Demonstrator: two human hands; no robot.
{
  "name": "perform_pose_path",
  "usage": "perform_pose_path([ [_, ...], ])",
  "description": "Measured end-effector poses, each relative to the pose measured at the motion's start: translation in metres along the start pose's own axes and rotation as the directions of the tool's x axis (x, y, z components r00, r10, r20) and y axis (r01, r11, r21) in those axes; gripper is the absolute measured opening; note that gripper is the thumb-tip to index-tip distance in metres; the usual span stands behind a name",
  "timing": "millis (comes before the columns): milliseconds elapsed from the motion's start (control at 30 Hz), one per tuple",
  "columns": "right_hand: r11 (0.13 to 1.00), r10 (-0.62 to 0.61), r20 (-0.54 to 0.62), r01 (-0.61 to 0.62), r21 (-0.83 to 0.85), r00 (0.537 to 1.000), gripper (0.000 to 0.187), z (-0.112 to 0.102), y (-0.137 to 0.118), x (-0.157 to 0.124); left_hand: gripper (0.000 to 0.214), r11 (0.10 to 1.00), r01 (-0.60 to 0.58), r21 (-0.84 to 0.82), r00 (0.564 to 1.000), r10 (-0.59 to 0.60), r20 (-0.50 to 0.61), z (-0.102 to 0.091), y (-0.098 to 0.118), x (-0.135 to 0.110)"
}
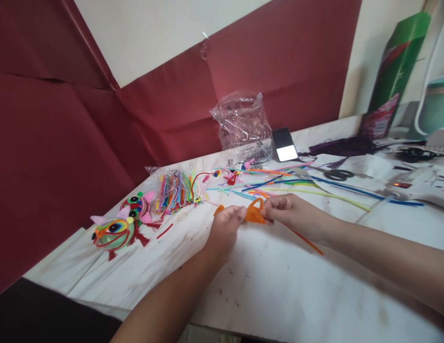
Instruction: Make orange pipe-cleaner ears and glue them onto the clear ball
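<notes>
An orange pipe cleaner [255,215], bent into a small flat shape with a loop on top, is stretched between my two hands above the table. My left hand [226,226] pinches its left part, and a bit of orange pokes out beyond the fingers. On the other side my right hand [284,212] grips the looped end between thumb and fingers. A long straight orange tail slants down to the right from beneath my right hand. The fingers hide part of the bent shape.
Left on the white table [264,286] sit colourful animal-face ornaments [114,233] and a bundle of pipe cleaners [177,193]. Loose pipe cleaners [336,196], scissors [336,174], a phone [284,144], a plastic bag [241,124] and a glue gun [407,183] lie behind and right.
</notes>
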State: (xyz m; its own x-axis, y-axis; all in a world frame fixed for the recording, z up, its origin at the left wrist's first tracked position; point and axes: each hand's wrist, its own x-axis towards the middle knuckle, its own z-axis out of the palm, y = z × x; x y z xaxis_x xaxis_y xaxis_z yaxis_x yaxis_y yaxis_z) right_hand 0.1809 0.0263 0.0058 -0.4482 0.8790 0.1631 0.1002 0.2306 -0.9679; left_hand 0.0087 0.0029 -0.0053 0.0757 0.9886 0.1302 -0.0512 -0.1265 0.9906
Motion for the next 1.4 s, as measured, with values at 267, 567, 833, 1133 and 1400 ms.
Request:
perform_pose_path([
  [267,1.000,0.010,0.023,-0.010,-0.007,1.000,0.021,0.003,0.003,-0.001,0.015,0.995,0.050,-0.090,0.992,-0.039,0.122,0.002,-0.003,0.000],
  [567,0.999,0.005,0.054,-0.007,0.036,0.999,0.017,0.007,0.008,-0.003,0.008,0.998,0.035,-0.043,0.992,-0.029,0.122,0.002,-0.002,-0.002],
  [833,1.000,-0.008,0.034,0.008,0.008,0.999,0.017,0.008,0.006,-0.004,0.020,0.991,0.033,-0.129,0.984,-0.009,0.179,0.005,0.006,-0.005],
  [1133,1.000,0.019,0.079,-0.019,0.000,0.997,0.016,0.010,0.004,-0.005,0.015,0.998,-0.026,-0.055,0.992,0.032,0.123,-0.002,-0.006,0.002],
  [1400,0.997,0.030,0.015,-0.028,-0.071,0.999,0.010,0.012,0.009,-0.004,0.016,1.000,-0.005,0.013,0.997,0.004,0.075,0.000,-0.003,0.002],
])
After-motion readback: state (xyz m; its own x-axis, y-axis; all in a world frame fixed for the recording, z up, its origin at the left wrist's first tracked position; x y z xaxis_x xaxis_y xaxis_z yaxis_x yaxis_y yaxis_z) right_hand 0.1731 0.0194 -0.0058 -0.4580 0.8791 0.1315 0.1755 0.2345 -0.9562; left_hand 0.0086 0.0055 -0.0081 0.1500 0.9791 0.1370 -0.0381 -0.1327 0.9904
